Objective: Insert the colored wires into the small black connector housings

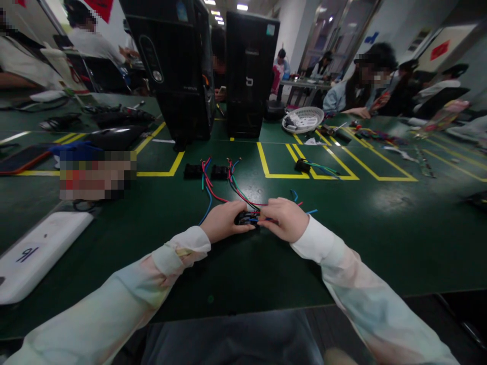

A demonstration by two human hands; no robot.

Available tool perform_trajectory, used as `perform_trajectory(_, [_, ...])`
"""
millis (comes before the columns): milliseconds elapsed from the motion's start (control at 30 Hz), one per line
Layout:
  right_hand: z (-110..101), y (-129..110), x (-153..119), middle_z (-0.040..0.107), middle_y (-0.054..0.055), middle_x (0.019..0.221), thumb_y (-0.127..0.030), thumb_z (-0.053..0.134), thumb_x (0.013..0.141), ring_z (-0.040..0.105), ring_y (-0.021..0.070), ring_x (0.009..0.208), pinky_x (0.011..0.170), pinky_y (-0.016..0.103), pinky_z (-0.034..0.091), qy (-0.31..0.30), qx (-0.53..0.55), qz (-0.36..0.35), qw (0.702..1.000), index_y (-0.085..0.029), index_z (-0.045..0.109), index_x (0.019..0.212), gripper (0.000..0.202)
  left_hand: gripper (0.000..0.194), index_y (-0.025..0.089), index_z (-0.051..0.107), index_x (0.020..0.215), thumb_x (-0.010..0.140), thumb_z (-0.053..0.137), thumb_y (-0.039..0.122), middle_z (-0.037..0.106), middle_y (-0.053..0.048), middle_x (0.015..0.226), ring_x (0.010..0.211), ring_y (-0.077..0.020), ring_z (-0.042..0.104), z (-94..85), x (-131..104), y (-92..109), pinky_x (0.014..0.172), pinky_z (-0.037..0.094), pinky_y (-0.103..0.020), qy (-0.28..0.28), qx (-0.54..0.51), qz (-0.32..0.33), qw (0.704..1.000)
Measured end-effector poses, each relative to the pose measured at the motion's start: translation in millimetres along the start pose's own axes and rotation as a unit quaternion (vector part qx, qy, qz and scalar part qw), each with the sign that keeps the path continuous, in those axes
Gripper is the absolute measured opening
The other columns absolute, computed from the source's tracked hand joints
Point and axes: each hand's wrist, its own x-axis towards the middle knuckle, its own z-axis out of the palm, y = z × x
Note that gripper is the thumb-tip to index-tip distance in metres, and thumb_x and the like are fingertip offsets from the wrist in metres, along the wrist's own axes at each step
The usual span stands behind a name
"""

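Note:
My left hand [223, 221] is closed around the left end of a small black wired block [243, 218], holding it low over the green table. My right hand [286, 219] pinches at the block's other end, where red and blue wires run; its fingertips partly hide them. Blue wire ends [312, 211] stick out past my right hand. Just beyond my hands lie two similar black blocks, a left one [193, 171] and a right one [219, 173], with red, blue and green wires trailing from them toward me.
Two black computer towers, one on the left [182, 76] and one on the right [247, 76], stand at the back. A white basket [304, 120] holds small parts. Another wired black block [302, 165] lies at right. A white case [45, 248] lies at left. People sit beyond.

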Motion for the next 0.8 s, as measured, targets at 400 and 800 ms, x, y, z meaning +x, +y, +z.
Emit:
perform_trajectory(400, [7.9, 4.3, 1.1, 0.06, 0.002, 0.075, -0.03, 0.049, 0.087, 0.043, 0.016, 0.072, 0.061, 0.028, 0.021, 0.01, -0.081, 0.046, 0.996, -0.019, 0.054, 0.077, 0.015, 0.033, 0.019, 0.047, 0.084, 0.074, 0.057, 0.049, 0.055, 0.0, 0.081, 0.071, -0.0157, 0.052, -1.3, -0.2, -1.3, 0.057, 0.034, -0.023, -0.015, -0.023, 0.021, 0.999])
perform_trajectory(800, [14.6, 2.3, 0.6, 0.052, 0.005, 0.071, -0.025, 0.035, 0.092, 0.04, 0.0169, 0.07, 0.064, 0.028, 0.027, 0.083, -0.118, -0.049, 0.988, -0.016, 0.055, 0.077, 0.027, 0.034, 0.019, 0.047, 0.084, 0.074, 0.056, 0.051, 0.055, 0.0, 0.081, 0.071, -0.0156, 0.052, -1.2, 0.5, 1.1, 0.058, 0.034, -0.023, -0.014, -0.013, 0.008, 1.0])
